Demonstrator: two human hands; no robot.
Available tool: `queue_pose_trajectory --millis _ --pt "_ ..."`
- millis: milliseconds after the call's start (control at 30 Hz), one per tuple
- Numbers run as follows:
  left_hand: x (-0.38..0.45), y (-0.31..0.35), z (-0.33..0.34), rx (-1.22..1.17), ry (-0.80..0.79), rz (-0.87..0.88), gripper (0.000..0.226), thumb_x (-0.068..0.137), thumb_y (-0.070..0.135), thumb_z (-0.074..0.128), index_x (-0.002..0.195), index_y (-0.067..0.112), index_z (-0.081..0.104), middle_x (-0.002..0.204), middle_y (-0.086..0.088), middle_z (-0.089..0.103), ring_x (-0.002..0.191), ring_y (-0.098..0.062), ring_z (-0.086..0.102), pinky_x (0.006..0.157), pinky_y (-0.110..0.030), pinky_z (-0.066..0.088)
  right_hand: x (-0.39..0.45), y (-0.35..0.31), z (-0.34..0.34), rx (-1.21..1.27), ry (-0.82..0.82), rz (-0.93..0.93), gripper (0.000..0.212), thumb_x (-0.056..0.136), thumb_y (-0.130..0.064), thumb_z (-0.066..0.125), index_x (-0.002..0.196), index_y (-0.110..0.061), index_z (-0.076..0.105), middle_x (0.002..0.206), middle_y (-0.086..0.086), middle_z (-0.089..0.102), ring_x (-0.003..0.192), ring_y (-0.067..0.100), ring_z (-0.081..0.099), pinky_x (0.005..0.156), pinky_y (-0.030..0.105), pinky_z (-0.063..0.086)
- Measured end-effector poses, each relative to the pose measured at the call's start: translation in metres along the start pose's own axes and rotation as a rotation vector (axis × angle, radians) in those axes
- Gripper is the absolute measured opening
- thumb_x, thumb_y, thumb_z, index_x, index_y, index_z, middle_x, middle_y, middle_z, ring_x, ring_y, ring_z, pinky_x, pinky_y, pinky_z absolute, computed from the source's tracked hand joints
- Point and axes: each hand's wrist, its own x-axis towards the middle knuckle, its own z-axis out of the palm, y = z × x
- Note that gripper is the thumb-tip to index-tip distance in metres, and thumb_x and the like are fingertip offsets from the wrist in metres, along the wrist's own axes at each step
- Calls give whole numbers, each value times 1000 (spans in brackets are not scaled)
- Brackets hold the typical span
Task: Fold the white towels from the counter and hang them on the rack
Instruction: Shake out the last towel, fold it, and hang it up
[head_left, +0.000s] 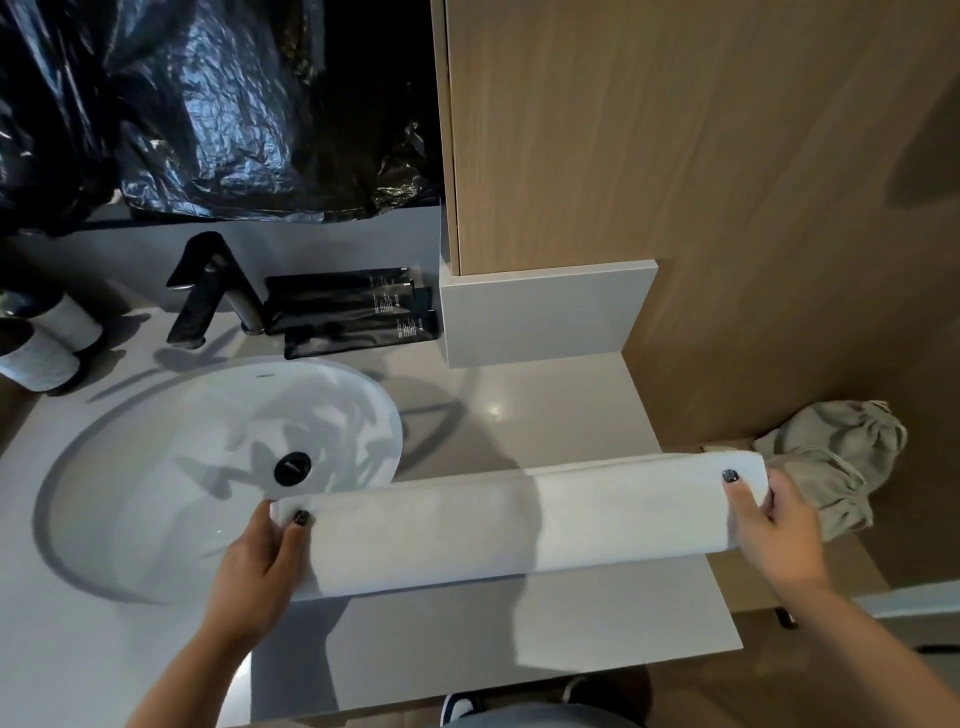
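Towel (519, 525) was a long folded strip, lower centre, over the tabletop (545, 395) | left hand (260, 561), right hand (774, 525) pinched its ends | folding stage, guessing next: halve it, find rack

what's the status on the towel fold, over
Left hand and right hand each grip one end of the folded white towel. Towel stretched across the counter edge beside the sink. Rack not in view.
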Motion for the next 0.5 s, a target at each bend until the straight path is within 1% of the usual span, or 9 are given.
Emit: queue_pose_trajectory --millis 67,133,167,200,267,333,367,433,500 --pt "-3 -1 2 14 15 6 30 90 41 46 88 12 44 51 0 51 54 -22 51 56 -38 39 -3 4 -1 0 -14 7 22 97 -33 55 95 -11 52 79 10 54 74 30 54 61 38 45" --pt "-1 -4 6 36 15 0 23 99 27 53 90 8 45 51 -3 51 56 -22 52 57 -38 39 -5 4 0 12 -17 4 23 97 -32 55 95 -10 52 76 8 53 70 28 52 57 34 41" --pt "2 -5 9 44 12 -7 18 101 21 52 91 8 44 53 -5 52 57 -22 52 57 -39 39 -6 2 1 17 -11 -1 22 97 -32 55 96 -10 52 78 8 53 71 26 53 57 33 42" --pt "4 -4 10 53 11 -14 17 101 19 49 90 8 43 54 -5 53 57 -22 52 57 -39 38 -6 -1 3 17 -2 -1 21 97 -32 55 98 -11 51 80 6 54 72 24 54 58 33 44" --pt "10 -2 12 75 18 -22 20 101 20 47 86 8 42 56 -6 53 57 -22 51 54 -37 36 -4 -8 6 5 20 5 19 98 -32 54 100 -14 49 81 5 54 73 21 54 64 36 48" --pt "14 -4 14 85 17 -45 22 102 22 46 84 8 42 57 -8 53 57 -23 50 53 -36 34 -2 -13 9 -19 39 16 21 98 -34 53 97 -13 48 78 8 52 74 25 54 68 44 49" --pt "16 -6 14 85 14 -64 25 102 23 45 82 8 42 57 -9 53 57 -24 50 54 -37 35 -1 -13 10 -30 42 19 23 98 -34 53 96 -12 48 76 10 52 73 28 54 68 46 50" --pt "19 -6 15 94 6 -108 32 103 26 44 75 10 40 60 -10 53 61 -31 50 58 -41 37 0 -13 12 -54 31 39 24 98 -34 53 97 -10 50 74 9 51 74 30 55 69 46 50" --pt "27 -4 15 113 -29 -185 37 103 29 43 71 9 41 64 -10 53 71 -36 50 66 -43 38 4 -10 14 -71 -3 91 24 98 -33 53 100 -10 52 76 6 52 78 31 56 72 46 51"
